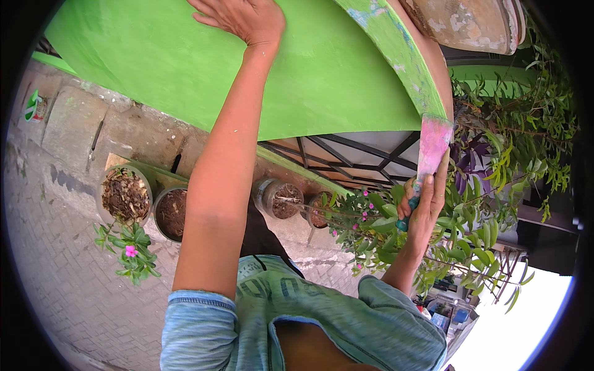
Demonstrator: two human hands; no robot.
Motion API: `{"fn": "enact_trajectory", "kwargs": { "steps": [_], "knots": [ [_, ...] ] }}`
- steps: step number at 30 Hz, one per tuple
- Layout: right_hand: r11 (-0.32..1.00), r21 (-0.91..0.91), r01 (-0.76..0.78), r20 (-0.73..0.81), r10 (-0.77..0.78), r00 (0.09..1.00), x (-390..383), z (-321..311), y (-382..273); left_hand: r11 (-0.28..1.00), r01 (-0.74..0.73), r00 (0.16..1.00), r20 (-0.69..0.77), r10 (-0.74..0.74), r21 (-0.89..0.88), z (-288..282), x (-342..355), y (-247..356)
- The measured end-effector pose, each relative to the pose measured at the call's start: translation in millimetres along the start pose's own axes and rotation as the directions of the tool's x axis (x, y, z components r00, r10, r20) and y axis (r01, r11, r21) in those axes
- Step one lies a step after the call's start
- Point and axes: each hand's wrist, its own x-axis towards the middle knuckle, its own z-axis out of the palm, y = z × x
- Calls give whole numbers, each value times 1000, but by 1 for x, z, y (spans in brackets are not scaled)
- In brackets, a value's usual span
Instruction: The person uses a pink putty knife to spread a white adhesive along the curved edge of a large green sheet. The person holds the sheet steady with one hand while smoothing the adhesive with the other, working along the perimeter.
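Observation:
My left hand (247, 20) rests flat on a bright green painted wall (334, 74), its fingers stretched out and partly cut off by the upper edge of the view. In my right hand (427, 204) is a putty knife (435, 143) with a pink-stained blade and a teal handle. Its blade tip meets the lower end of a curved green trim (405, 62) along the wall's edge. Bluish and whitish patches show through the trim's worn paint.
Leafy branches (482, 229) crowd around my right arm. Potted plants (127, 195) stand along the stone slabs below the wall. A dark metal grille (346, 154) fills the gap under the green panel. A peeling rounded ledge (464, 25) juts out at the upper right.

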Motion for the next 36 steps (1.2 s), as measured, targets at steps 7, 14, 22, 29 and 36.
{"fn": "enact_trajectory", "kwargs": {
  "steps": [7, 14, 22, 29, 36],
  "knots": [
    [998, -49, 35, 16, -34, 999, 2, -9, 7, 1000, -6, 1000, -20, 6, 20, 4, 2, -5],
    [997, -55, 51, -29, -53, 998, 2, 6, 7, 1000, 24, 1000, -14, -23, 11, 3, 1, -2],
    [989, -103, 105, 11, -105, 994, 7, 9, 5, 1000, 16, 1000, -1, -16, 10, 2, 1, -2],
    [987, -133, 86, 12, -85, 996, 8, -3, 7, 1000, 18, 1000, 9, -18, -1, 1, 5, -2],
    [986, -136, 96, 13, -95, 995, 12, 16, -10, 998, 70, 996, 48, -70, 3, -3, 0, 8]
  ]
}}
